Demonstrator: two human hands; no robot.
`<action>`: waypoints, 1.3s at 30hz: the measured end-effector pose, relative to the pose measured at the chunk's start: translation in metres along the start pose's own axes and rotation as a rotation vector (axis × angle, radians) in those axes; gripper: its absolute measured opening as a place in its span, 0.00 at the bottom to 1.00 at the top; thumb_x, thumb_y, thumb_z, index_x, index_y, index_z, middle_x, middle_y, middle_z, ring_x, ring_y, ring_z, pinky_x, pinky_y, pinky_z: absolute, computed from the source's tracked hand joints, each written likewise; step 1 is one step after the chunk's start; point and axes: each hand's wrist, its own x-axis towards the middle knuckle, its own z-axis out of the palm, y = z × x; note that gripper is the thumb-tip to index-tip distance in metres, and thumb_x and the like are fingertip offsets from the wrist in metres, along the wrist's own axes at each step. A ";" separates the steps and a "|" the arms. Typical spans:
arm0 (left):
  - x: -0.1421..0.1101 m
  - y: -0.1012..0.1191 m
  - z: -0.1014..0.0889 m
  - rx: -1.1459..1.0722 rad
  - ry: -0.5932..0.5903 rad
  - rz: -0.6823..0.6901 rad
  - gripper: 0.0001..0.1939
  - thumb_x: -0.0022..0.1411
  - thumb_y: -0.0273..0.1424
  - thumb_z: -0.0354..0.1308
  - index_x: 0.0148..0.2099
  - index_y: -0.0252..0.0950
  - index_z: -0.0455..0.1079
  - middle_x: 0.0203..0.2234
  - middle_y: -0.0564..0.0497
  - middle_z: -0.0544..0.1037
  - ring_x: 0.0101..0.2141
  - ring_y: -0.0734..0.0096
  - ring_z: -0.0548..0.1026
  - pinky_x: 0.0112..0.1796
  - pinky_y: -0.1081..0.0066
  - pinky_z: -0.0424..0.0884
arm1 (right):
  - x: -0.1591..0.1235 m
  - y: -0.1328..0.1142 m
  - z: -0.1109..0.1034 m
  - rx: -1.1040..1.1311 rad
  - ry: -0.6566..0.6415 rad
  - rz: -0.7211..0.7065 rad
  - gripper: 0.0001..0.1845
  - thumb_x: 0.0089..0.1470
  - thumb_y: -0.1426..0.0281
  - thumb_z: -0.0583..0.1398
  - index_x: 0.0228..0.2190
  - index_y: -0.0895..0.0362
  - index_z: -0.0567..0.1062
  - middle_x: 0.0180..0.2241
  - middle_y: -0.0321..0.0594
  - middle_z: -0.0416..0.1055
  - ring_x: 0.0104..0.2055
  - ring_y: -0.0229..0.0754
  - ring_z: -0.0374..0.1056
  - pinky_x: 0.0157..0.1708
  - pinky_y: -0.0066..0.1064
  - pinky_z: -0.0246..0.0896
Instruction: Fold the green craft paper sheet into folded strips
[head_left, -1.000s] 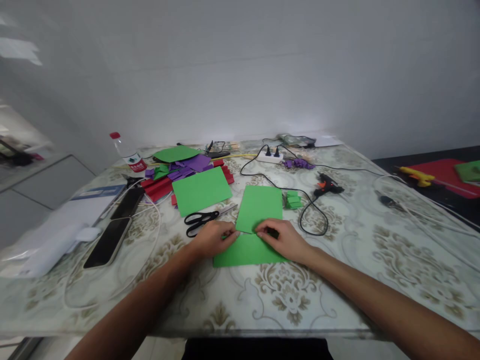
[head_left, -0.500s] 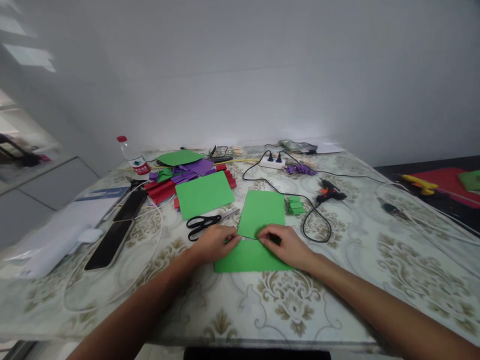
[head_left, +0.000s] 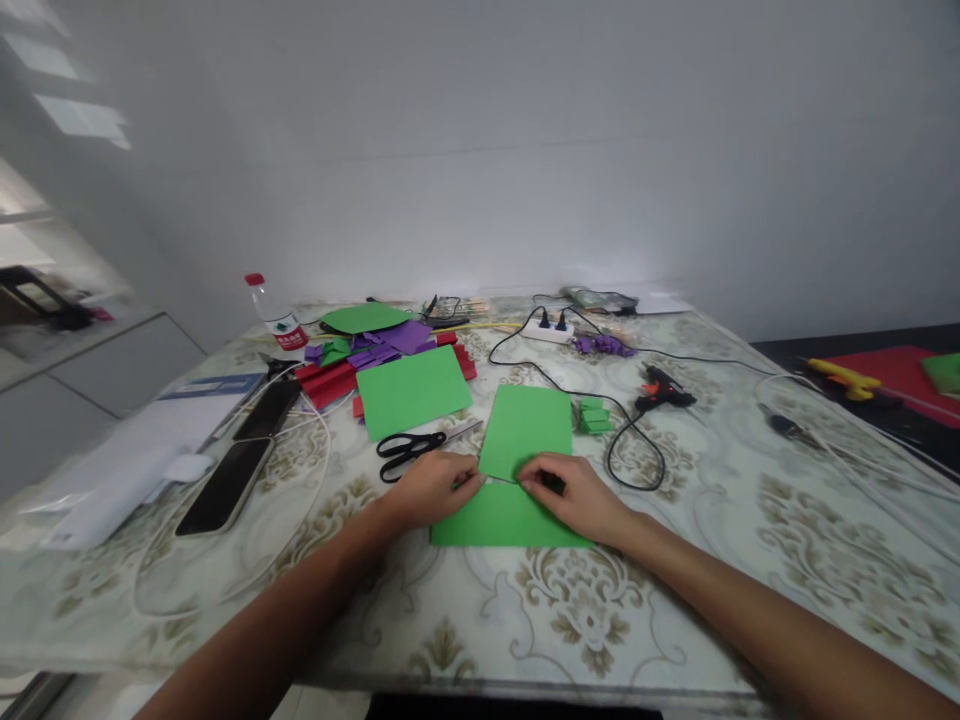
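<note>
A green paper sheet lies in front of me on the table. Its far edge meets or overlaps the near edge of a second green sheet. My left hand pinches the near sheet's far edge at the left, thumb against fingers. My right hand is curled at the same edge, with thumb and index finger together on the paper. What lies under the fingertips is hidden. Black-handled scissors rest just beyond my left hand, blades pointing right.
Another green sheet covers red and purple paper scraps. A black glue gun and its cord lie to the right, near a white power strip. Phones, cables and a bottle are at the left. A yellow glue gun is far right.
The whole view has shifted slightly right and down. Both hands keep their places on the paper edge, with hardly any visible movement.
</note>
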 end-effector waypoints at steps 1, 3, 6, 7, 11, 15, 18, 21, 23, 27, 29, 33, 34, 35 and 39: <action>0.000 0.000 0.000 0.000 0.000 0.002 0.14 0.70 0.36 0.51 0.32 0.37 0.69 0.24 0.51 0.75 0.26 0.69 0.71 0.29 0.71 0.59 | 0.000 0.001 0.000 -0.002 -0.002 -0.001 0.07 0.61 0.72 0.60 0.33 0.56 0.78 0.32 0.40 0.79 0.34 0.43 0.73 0.36 0.32 0.65; 0.000 0.001 -0.001 -0.006 -0.003 0.000 0.15 0.70 0.36 0.51 0.31 0.37 0.68 0.24 0.51 0.75 0.26 0.69 0.71 0.30 0.71 0.59 | 0.000 0.002 0.000 -0.002 -0.005 -0.006 0.07 0.60 0.72 0.59 0.34 0.55 0.78 0.32 0.39 0.79 0.34 0.42 0.73 0.36 0.31 0.65; 0.001 0.003 -0.002 -0.017 -0.010 -0.016 0.15 0.70 0.36 0.50 0.31 0.37 0.68 0.24 0.51 0.75 0.26 0.69 0.71 0.30 0.71 0.60 | -0.001 0.003 0.000 0.001 -0.004 -0.014 0.06 0.60 0.73 0.60 0.34 0.55 0.79 0.33 0.39 0.79 0.35 0.42 0.74 0.37 0.31 0.66; 0.002 0.004 -0.002 -0.020 -0.012 -0.022 0.15 0.70 0.36 0.50 0.30 0.37 0.68 0.24 0.51 0.74 0.26 0.69 0.71 0.30 0.71 0.60 | -0.001 0.003 0.000 -0.001 -0.004 -0.016 0.06 0.60 0.74 0.60 0.34 0.55 0.79 0.33 0.39 0.79 0.35 0.42 0.74 0.37 0.31 0.66; 0.004 0.003 0.000 -0.026 -0.016 -0.039 0.15 0.69 0.35 0.51 0.30 0.37 0.67 0.23 0.52 0.74 0.25 0.70 0.70 0.29 0.71 0.59 | -0.002 0.002 -0.001 -0.005 -0.007 -0.025 0.07 0.60 0.74 0.59 0.34 0.55 0.78 0.33 0.39 0.79 0.35 0.42 0.74 0.37 0.31 0.66; 0.002 0.002 0.000 -0.008 -0.016 -0.022 0.14 0.70 0.35 0.50 0.32 0.37 0.68 0.24 0.52 0.74 0.26 0.69 0.70 0.30 0.71 0.59 | -0.002 0.001 -0.001 -0.009 -0.016 -0.025 0.07 0.59 0.75 0.59 0.34 0.55 0.78 0.33 0.39 0.79 0.34 0.42 0.73 0.36 0.31 0.65; 0.001 0.002 -0.003 -0.018 -0.033 -0.013 0.14 0.70 0.35 0.50 0.33 0.37 0.69 0.24 0.52 0.74 0.26 0.69 0.70 0.30 0.71 0.60 | -0.002 0.002 -0.001 -0.006 -0.017 -0.016 0.07 0.58 0.75 0.60 0.34 0.56 0.78 0.32 0.39 0.78 0.34 0.42 0.73 0.35 0.31 0.65; 0.000 0.001 -0.004 -0.028 -0.047 -0.007 0.13 0.70 0.35 0.51 0.33 0.37 0.69 0.25 0.52 0.74 0.27 0.69 0.71 0.31 0.71 0.61 | -0.002 0.002 0.000 -0.005 -0.014 -0.021 0.07 0.59 0.75 0.59 0.35 0.56 0.79 0.33 0.40 0.79 0.35 0.43 0.74 0.36 0.31 0.65; 0.001 0.000 -0.004 -0.024 -0.048 -0.007 0.13 0.70 0.35 0.51 0.33 0.36 0.69 0.25 0.51 0.75 0.27 0.69 0.71 0.31 0.71 0.61 | -0.002 0.002 0.000 -0.008 -0.012 -0.025 0.08 0.60 0.75 0.59 0.35 0.55 0.79 0.34 0.40 0.79 0.35 0.43 0.74 0.36 0.31 0.65; 0.001 0.000 -0.003 -0.004 -0.042 -0.002 0.14 0.70 0.35 0.51 0.33 0.36 0.69 0.26 0.51 0.75 0.27 0.69 0.71 0.31 0.71 0.61 | -0.002 0.002 0.000 -0.008 -0.008 -0.023 0.07 0.59 0.75 0.59 0.34 0.55 0.78 0.33 0.39 0.79 0.34 0.42 0.73 0.35 0.31 0.65; 0.000 0.000 -0.003 0.007 -0.038 -0.001 0.14 0.71 0.36 0.51 0.33 0.36 0.69 0.25 0.51 0.74 0.27 0.69 0.71 0.31 0.71 0.60 | -0.003 0.001 0.000 -0.005 -0.013 -0.025 0.08 0.59 0.76 0.59 0.34 0.55 0.78 0.33 0.39 0.79 0.34 0.42 0.73 0.35 0.30 0.65; -0.001 0.003 -0.005 0.027 -0.044 0.002 0.14 0.71 0.35 0.51 0.33 0.36 0.68 0.25 0.52 0.74 0.27 0.69 0.71 0.31 0.71 0.60 | -0.003 0.001 -0.001 -0.013 -0.020 -0.019 0.08 0.59 0.75 0.59 0.34 0.56 0.78 0.33 0.40 0.79 0.34 0.42 0.73 0.34 0.30 0.64; -0.001 0.003 -0.005 0.029 -0.045 0.007 0.14 0.71 0.35 0.51 0.33 0.36 0.68 0.25 0.52 0.74 0.27 0.69 0.71 0.31 0.71 0.60 | -0.003 0.001 -0.001 -0.014 -0.021 -0.016 0.07 0.59 0.74 0.59 0.34 0.56 0.79 0.33 0.40 0.79 0.34 0.42 0.73 0.35 0.30 0.64; -0.001 0.004 -0.006 0.031 -0.047 0.010 0.14 0.71 0.35 0.51 0.33 0.36 0.68 0.25 0.52 0.74 0.27 0.69 0.71 0.31 0.71 0.60 | -0.003 0.001 -0.001 -0.013 -0.022 -0.013 0.07 0.60 0.73 0.59 0.35 0.56 0.79 0.33 0.40 0.79 0.34 0.42 0.73 0.35 0.31 0.64; 0.001 0.002 -0.005 0.033 -0.044 0.019 0.14 0.70 0.35 0.51 0.33 0.36 0.69 0.25 0.51 0.75 0.27 0.69 0.71 0.30 0.71 0.60 | -0.002 0.001 0.000 -0.015 -0.009 -0.013 0.08 0.61 0.69 0.59 0.37 0.57 0.79 0.35 0.42 0.79 0.35 0.43 0.73 0.37 0.31 0.64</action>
